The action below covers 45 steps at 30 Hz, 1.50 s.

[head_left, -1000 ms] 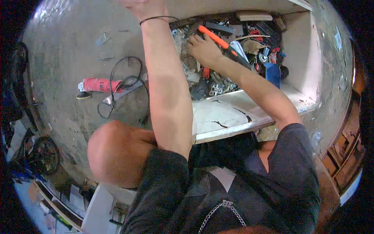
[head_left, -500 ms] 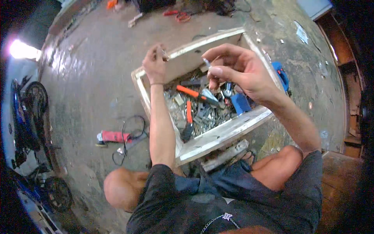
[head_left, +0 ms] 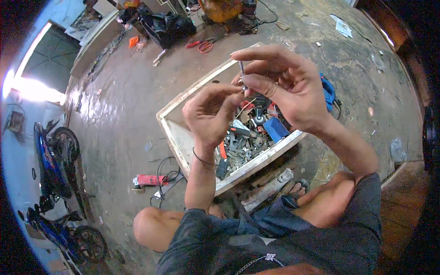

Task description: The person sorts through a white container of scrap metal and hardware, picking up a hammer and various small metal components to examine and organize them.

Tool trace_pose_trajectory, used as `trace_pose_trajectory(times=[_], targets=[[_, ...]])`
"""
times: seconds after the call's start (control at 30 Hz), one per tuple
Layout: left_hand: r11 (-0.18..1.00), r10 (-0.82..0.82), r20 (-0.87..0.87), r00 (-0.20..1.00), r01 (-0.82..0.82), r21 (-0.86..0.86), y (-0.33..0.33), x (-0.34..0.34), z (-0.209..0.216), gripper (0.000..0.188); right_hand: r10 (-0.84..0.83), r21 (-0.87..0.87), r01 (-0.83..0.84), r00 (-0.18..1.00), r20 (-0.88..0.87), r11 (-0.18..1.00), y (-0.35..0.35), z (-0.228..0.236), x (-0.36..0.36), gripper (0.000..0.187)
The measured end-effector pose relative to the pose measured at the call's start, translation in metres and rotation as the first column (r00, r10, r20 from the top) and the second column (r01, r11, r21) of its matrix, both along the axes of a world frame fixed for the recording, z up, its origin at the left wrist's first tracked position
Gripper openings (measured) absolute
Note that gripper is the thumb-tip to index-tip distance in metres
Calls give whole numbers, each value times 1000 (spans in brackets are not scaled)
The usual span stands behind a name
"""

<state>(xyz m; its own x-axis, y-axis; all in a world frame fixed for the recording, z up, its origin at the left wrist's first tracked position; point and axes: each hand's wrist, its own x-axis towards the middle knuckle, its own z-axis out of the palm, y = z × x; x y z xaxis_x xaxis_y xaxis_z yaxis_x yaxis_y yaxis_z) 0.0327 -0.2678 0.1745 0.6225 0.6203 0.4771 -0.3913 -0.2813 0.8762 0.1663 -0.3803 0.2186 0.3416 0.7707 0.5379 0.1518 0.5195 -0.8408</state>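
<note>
Above the box, my right hand (head_left: 295, 91) pinches a thin metal screw (head_left: 241, 68) that stands nearly upright. Its upper part shows between the thumb and the raised fingers. My left hand (head_left: 206, 114) has come up against the screw's lower end, thumb and fingers pressed together there. A small bit at those fingertips is too tiny to name. Below both hands lies the white-edged wooden box (head_left: 176, 149), filled with loose metal hardware (head_left: 240, 149), an orange-and-black handled tool (head_left: 222, 158), a caster wheel (head_left: 259, 119) and a blue flat block (head_left: 276, 129).
A red angle grinder (head_left: 151, 179) with its cord lies on the floor left of the box. Beyond the box are red-handled scissors (head_left: 206, 46) and a black bag (head_left: 165, 30). A blue power tool (head_left: 327, 91) sits at the right. A motorbike (head_left: 52, 158) stands far left.
My left hand has moved right and joined the right hand at the screw. The screw now stands more upright. The view has shifted, showing more of the far floor.
</note>
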Motion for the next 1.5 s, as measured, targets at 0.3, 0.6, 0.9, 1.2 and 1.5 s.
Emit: trace_pose_trajectory(times=[0.3, 0.6, 0.9, 1.2, 1.5], targets=[[994, 1, 13, 1000, 1, -111, -20, 6, 13, 17, -208, 78, 197, 961, 181, 977, -9, -16, 4, 28], [997, 55, -4, 998, -55, -57, -28, 13, 2, 12, -236, 75, 226, 957, 167, 971, -6, -24, 1, 26], [990, 117, -51, 992, -113, 89, -25, 14, 3, 14, -276, 70, 267, 942, 190, 961, -5, -22, 8, 22], [994, 97, -74, 993, -94, 50, -22, 12, 7, 16, -287, 74, 277, 928, 239, 958, 3, -24, 12, 24], [993, 114, -67, 991, -114, -7, -18, 3, 11, 15, -286, 83, 274, 921, 265, 958, 4, -16, 7, 26]])
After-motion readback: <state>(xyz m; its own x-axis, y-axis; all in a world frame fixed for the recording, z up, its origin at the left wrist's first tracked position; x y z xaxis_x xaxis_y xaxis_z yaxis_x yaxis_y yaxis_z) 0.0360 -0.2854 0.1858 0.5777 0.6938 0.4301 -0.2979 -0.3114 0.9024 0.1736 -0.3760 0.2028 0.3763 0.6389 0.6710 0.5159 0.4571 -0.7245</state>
